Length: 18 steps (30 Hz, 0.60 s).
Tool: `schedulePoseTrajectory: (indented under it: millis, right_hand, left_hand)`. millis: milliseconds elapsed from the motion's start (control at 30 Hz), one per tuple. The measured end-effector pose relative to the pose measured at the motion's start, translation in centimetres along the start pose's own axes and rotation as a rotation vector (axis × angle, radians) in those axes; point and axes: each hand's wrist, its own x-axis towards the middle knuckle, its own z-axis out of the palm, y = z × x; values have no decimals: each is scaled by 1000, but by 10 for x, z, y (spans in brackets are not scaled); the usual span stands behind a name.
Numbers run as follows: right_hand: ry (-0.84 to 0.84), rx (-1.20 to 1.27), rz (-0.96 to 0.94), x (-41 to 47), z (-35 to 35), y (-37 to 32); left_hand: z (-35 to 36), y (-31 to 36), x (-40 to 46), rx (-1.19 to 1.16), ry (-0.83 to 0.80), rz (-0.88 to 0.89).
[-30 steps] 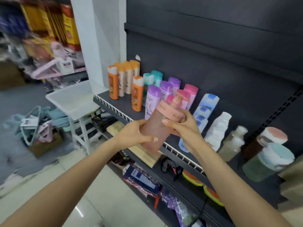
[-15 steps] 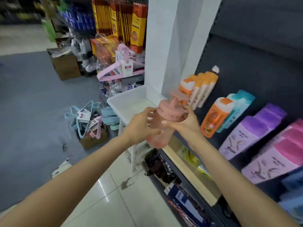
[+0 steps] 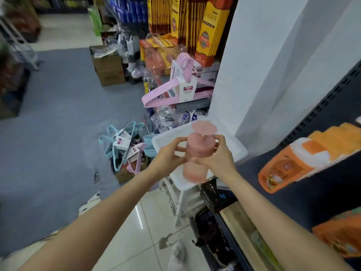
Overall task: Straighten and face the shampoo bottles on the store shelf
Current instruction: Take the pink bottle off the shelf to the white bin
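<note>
both-handed: left hand and right hand grip pink pump bottle, upright.

dark metal store shelf | on it: orange plastic shampoo bottles, blurred, row running back | shelf edge beside white pillar

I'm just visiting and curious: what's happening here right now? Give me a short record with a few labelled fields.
Held item: pink pump bottle, upright
Left hand: grips the bottle's side
Right hand: grips the opposite side
Below the bottle: white tray
On the shelf, right: orange bottles, blurred
On the floor, left: blue and pink hangers
</note>
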Motion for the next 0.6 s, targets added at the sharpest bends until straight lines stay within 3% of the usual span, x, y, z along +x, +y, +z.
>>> schedulePoseTrajectory:
  millis: [233, 600]
  right_hand:
    - [-64, -109, 66, 97, 37, 44]
    - [11, -45, 161, 181, 80, 107]
  left_hand:
    - [4, -56, 94, -206, -36, -228]
    - [23, -115, 183, -265, -68, -322]
